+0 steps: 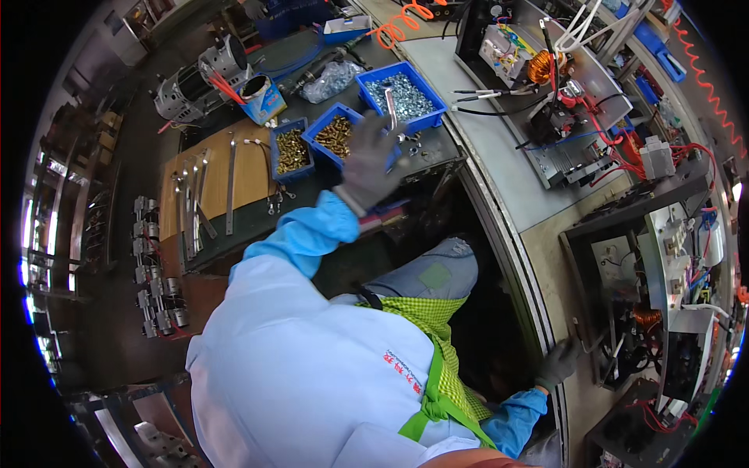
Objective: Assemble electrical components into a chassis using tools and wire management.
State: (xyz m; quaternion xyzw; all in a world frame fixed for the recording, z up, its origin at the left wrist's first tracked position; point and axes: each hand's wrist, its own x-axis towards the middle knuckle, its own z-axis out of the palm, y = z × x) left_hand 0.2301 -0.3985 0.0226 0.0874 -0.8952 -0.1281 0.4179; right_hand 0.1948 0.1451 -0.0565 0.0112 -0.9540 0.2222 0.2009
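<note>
My left hand, in a grey glove, reaches over the front of the small-parts bins, slightly blurred, fingers apart. A silver wrench stands out just beyond its fingertips, across the blue bin of silver fasteners; whether the fingers touch it is unclear. Partly behind this hand is a blue bin of brass-coloured bolts. Another blue bin of brass-coloured parts sits to its left. My right hand, also gloved, rests at the bench edge with fingers stretched toward a black-framed electrical unit; no held object shows.
Several wrenches lie on a brown board at left. Beyond are a motor-like metal assembly and a clear plastic bag. An opened electrical chassis with a copper coil stands on the right bench. Orange coiled hose hangs at the back.
</note>
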